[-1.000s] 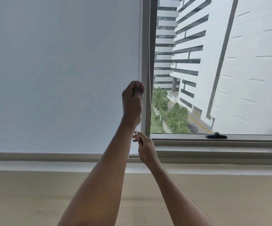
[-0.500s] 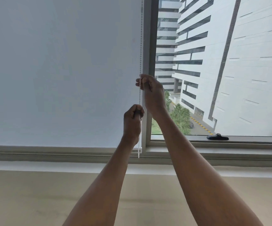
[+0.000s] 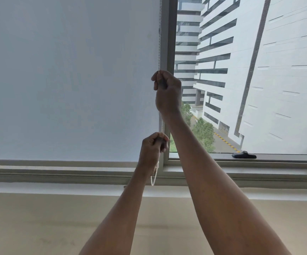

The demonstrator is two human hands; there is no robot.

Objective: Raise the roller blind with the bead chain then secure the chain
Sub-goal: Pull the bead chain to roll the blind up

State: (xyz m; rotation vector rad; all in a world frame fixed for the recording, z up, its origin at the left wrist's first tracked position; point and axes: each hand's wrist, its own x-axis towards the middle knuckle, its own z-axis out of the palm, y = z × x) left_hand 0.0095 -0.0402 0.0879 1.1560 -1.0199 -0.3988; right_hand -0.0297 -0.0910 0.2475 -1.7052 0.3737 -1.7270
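A pale grey roller blind (image 3: 66,80) covers the left window pane, its bottom edge just above the sill. A white bead chain (image 3: 159,43) hangs down the blind's right edge beside the window frame. My right hand (image 3: 167,91) is closed around the chain at mid height, arm stretched up. My left hand (image 3: 153,146) grips the same chain lower down, close to the blind's bottom edge. The chain's loose loop (image 3: 153,178) dangles below my left wrist.
A grey vertical window frame (image 3: 170,43) stands just right of the chain. The right pane shows white buildings and trees outside. A black window handle (image 3: 243,155) lies on the lower frame. The sill (image 3: 57,173) runs across, with a beige wall below.
My right hand went from below my left hand up the chain to a higher grip. My left hand came down with the chain. The blind's bottom edge sits slightly higher above the sill.
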